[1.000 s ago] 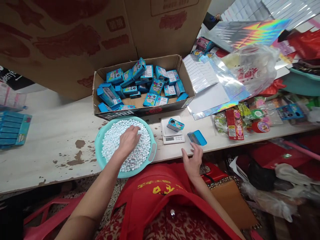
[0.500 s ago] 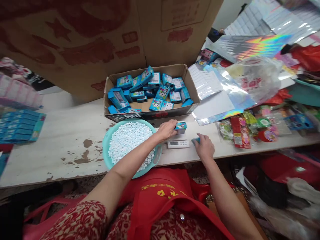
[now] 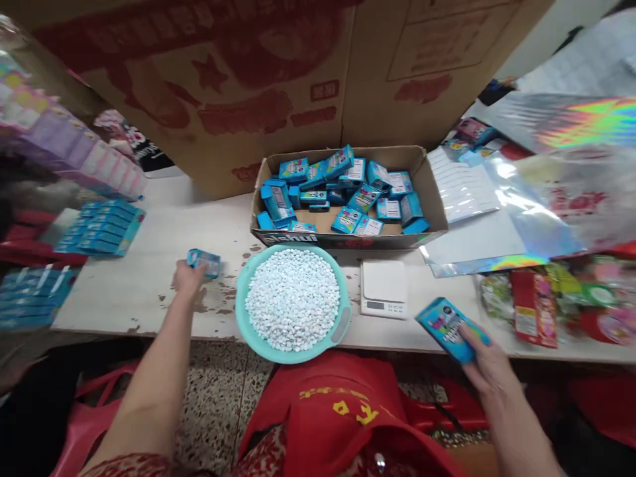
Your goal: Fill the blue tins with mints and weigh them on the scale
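My left hand [image 3: 187, 278] is closed on a small blue box [image 3: 207, 264] at the left part of the white table, left of the bowl. On the right, my right hand [image 3: 489, 361] grips another blue box [image 3: 447, 326] over the table's front edge, its printed face up. Between the hands, a turquoise bowl [image 3: 240, 311] holds many small white pieces [image 3: 293, 298]. Right of the bowl lies a white digital scale [image 3: 384, 281] with nothing on its plate. Behind them, an open cardboard tray [image 3: 437, 192] holds several blue boxes [image 3: 365, 197].
A large carton [image 3: 278, 79] rises behind the tray. Stacks of blue boxes [image 3: 106, 227] and pink packs [image 3: 99, 159] stand at left. Silvery sheets [image 3: 527, 212], a plastic bag [image 3: 591, 199] and a red packet [image 3: 534, 308] lie at right.
My left hand has moved from beside the scale to the far left with a blue box. My right hand has moved right and raised its box. The view has shifted left, and the scale's plate now shows.
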`<state>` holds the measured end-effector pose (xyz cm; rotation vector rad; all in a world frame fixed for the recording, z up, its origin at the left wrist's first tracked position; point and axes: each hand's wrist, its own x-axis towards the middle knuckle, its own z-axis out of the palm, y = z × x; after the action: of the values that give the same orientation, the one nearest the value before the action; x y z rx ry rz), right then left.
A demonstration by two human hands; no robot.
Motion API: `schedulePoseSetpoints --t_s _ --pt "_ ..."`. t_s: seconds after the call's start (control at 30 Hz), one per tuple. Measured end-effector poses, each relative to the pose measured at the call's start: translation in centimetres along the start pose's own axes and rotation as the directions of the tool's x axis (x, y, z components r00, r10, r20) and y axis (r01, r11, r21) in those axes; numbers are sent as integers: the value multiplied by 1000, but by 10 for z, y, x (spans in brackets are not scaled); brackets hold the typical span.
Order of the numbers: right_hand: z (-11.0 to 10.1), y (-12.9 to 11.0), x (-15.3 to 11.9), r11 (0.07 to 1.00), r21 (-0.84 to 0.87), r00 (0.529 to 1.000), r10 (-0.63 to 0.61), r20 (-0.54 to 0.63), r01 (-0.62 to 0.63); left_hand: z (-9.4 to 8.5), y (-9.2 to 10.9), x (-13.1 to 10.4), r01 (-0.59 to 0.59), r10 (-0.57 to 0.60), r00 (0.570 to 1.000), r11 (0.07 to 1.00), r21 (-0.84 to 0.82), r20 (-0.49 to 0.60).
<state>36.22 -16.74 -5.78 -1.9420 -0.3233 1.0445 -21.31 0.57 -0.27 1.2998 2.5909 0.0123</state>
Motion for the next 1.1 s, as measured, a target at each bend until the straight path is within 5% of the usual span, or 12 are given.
schedulePoseSetpoints --t_s 0.07,0.17,0.3,0.43,0.5,0.6,0.67,0.77,0.93,1.1 --pt "24 -12 -18 974 168 976 119 185 -151 15 -4 11 22 -23 1000 999 -48 -9" --pt "55 -23 -38 948 191 907 164 389 -253 26 0 23 -2 -2 1000 992 -130 -28" --pt "70 -24 -51 925 337 911 21 413 -174 29 2 33 -36 20 996 980 -194 -82" --pt "68 -14 -50 926 332 908 23 418 -177 35 11 3 -113 54 965 969 -218 -258" --pt "65 -5 -44 920 341 927 59 371 -195 46 24 -28 -296 173 919 897 -328 -355" --pt "52 12 -26 956 287 995 33 95 -59 70 44 -75 -550 507 834 726 -413 -218" --pt "38 25 -11 983 181 992 -15 -125 38 84 53 -95 -578 588 803 723 -378 -103" --pt "18 43 11 997 39 951 -57 -303 72 99 64 -101 -529 546 837 788 -315 -42" --pt "10 59 28 962 -261 909 -182 -375 85 104 89 -93 -446 483 874 834 -324 41" --pt "33 55 27 840 -526 912 -311 -269 132 101 120 -103 -503 539 831 834 -226 138"
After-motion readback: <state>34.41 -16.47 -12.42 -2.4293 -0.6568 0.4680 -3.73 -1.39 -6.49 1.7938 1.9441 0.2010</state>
